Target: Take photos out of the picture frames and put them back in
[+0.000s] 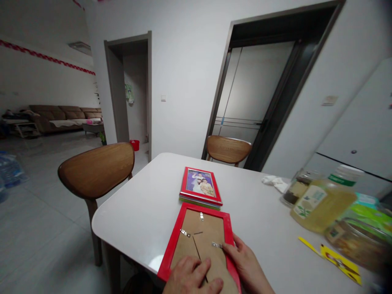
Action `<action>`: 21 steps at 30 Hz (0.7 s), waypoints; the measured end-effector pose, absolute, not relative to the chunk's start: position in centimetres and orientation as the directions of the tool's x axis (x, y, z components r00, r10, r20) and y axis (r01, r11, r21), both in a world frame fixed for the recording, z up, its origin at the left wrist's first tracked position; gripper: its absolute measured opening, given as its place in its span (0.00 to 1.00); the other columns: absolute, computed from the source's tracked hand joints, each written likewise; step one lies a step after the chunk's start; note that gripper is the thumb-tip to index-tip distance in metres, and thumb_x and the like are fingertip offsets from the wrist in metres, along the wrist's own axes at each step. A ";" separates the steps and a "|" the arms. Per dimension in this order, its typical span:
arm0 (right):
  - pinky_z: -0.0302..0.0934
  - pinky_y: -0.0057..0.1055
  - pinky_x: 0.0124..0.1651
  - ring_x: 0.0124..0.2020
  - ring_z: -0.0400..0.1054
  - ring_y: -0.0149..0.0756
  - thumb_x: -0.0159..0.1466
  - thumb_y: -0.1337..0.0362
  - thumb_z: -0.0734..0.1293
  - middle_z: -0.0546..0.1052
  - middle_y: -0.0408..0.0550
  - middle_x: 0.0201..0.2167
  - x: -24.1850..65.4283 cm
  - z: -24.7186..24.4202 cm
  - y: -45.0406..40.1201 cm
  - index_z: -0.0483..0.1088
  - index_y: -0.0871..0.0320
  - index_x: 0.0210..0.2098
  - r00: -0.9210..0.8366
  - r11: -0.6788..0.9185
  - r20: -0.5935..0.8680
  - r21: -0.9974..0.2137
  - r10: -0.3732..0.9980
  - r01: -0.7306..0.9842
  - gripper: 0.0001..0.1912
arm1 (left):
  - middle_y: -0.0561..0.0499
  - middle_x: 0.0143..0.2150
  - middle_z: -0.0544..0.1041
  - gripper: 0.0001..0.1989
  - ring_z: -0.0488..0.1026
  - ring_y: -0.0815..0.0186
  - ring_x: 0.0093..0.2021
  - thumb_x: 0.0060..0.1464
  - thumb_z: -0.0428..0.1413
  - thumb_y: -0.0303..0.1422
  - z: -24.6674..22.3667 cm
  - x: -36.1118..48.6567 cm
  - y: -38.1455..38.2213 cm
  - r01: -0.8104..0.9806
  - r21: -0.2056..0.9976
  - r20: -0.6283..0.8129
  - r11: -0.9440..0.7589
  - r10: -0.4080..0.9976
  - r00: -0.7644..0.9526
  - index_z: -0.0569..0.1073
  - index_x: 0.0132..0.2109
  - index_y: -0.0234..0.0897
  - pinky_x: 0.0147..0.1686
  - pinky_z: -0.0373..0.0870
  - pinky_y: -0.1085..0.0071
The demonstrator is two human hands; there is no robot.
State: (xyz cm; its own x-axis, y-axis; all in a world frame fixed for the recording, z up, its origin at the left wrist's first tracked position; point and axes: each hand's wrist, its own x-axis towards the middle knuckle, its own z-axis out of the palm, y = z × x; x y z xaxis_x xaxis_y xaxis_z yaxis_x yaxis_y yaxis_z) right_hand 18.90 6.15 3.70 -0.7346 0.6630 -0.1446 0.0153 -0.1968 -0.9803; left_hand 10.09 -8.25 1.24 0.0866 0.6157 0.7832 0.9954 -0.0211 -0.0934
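A red picture frame (177, 241) lies back side up at the near edge of the table, its brown backing board (208, 228) facing me. Small metal clips show along the board's top, left and right sides, and a slit runs down its middle. My left hand (192, 275) rests on the lower part of the board with its fingers apart. At the frame's right side, my right hand (246, 259) grips the edge, thumb by the right metal clip (217, 245) and fingers hidden underneath. Just beyond lies a stack of frames, topped by a red photo frame (200, 186) face up.
On the table's (143, 204) right stand a jar (297, 190), a bottle of yellow liquid (324, 200) and a clear container (355, 241). A crumpled tissue (274, 181) and a yellow packet (341, 263) lie nearby. Wooden chairs (98, 169) stand left and behind.
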 end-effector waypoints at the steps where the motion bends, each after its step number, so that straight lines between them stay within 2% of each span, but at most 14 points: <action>1: 0.62 0.36 0.37 0.35 0.69 0.41 0.48 0.60 0.63 0.75 0.51 0.36 18.7 3.4 6.8 0.64 0.60 0.42 -0.712 -0.105 -0.116 -0.993 0.692 0.060 0.22 | 0.51 0.37 0.76 0.08 0.70 0.65 0.29 0.54 0.46 0.35 1.1 9.9 -8.0 0.995 -0.097 0.767 -0.025 0.635 0.090 0.69 0.40 0.46 0.26 0.66 0.72; 4: 0.61 0.35 0.38 0.34 0.69 0.42 0.48 0.60 0.62 0.75 0.52 0.34 18.0 3.0 8.6 0.66 0.61 0.38 -0.652 0.192 -0.033 -0.943 0.758 0.272 0.19 | 0.50 0.39 0.75 0.08 0.70 0.65 0.30 0.54 0.47 0.34 0.8 9.6 -7.3 0.996 -0.083 0.733 -0.013 0.677 0.070 0.68 0.40 0.45 0.27 0.67 0.71; 7: 0.59 0.34 0.37 0.32 0.68 0.42 0.49 0.61 0.59 0.75 0.53 0.33 17.4 2.8 9.9 0.68 0.61 0.34 -0.635 0.412 0.015 -0.773 0.772 0.482 0.15 | 0.50 0.40 0.75 0.08 0.70 0.65 0.31 0.53 0.48 0.34 0.5 9.6 -6.5 0.997 -0.072 0.689 -0.013 0.723 0.059 0.67 0.41 0.44 0.29 0.68 0.72; 9: 0.58 0.33 0.37 0.34 0.67 0.41 0.51 0.61 0.58 0.74 0.53 0.33 17.2 2.6 10.3 0.68 0.60 0.35 -0.634 0.503 0.053 -0.661 0.771 0.557 0.15 | 0.49 0.40 0.74 0.10 0.70 0.64 0.31 0.51 0.50 0.39 0.4 9.5 -6.1 0.998 -0.056 0.638 -0.036 0.767 0.064 0.67 0.41 0.43 0.28 0.69 0.71; 12: 0.57 0.31 0.38 0.35 0.67 0.40 0.53 0.60 0.56 0.73 0.54 0.33 16.9 2.0 10.7 0.68 0.59 0.36 -0.638 0.587 0.103 -0.522 0.763 0.618 0.16 | 0.48 0.44 0.72 0.20 0.69 0.62 0.33 0.43 0.54 0.47 0.9 9.1 -5.8 0.996 0.012 0.483 -0.086 0.873 0.069 0.66 0.41 0.41 0.29 0.70 0.69; 16: 0.56 0.31 0.35 0.33 0.67 0.38 0.55 0.58 0.54 0.72 0.52 0.32 16.3 1.5 11.1 0.68 0.58 0.36 -0.635 0.615 0.113 -0.422 0.764 0.666 0.16 | 0.50 0.49 0.68 0.21 0.67 0.60 0.39 0.40 0.59 0.41 2.7 8.5 -5.6 0.988 0.143 0.280 -0.063 0.960 0.021 0.65 0.43 0.42 0.36 0.69 0.66; 19: 0.56 0.31 0.33 0.32 0.67 0.38 0.56 0.57 0.53 0.72 0.52 0.31 15.8 1.7 11.4 0.67 0.58 0.36 -0.622 0.609 0.108 -0.388 0.775 0.692 0.17 | 0.50 0.50 0.68 0.20 0.65 0.58 0.43 0.42 0.58 0.38 3.8 8.3 -5.4 0.971 0.240 0.239 -0.020 0.970 -0.039 0.65 0.44 0.42 0.40 0.67 0.62; 21: 0.57 0.31 0.34 0.34 0.66 0.39 0.56 0.57 0.53 0.71 0.52 0.33 15.7 1.9 11.6 0.66 0.59 0.40 -0.621 0.611 0.116 -0.388 0.775 0.690 0.19 | 0.49 0.50 0.67 0.20 0.64 0.58 0.44 0.43 0.57 0.36 4.1 7.9 -5.5 0.949 0.315 0.242 -0.014 0.968 -0.067 0.65 0.46 0.42 0.43 0.65 0.61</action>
State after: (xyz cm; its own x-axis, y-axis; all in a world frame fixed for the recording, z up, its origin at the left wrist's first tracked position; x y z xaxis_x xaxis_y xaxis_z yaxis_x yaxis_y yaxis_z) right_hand 15.74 11.60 1.87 -0.6212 0.7750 0.1160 0.6899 0.6111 -0.3880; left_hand 7.86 -5.52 4.10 -0.0666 0.9679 0.2424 0.9490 -0.0136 0.3149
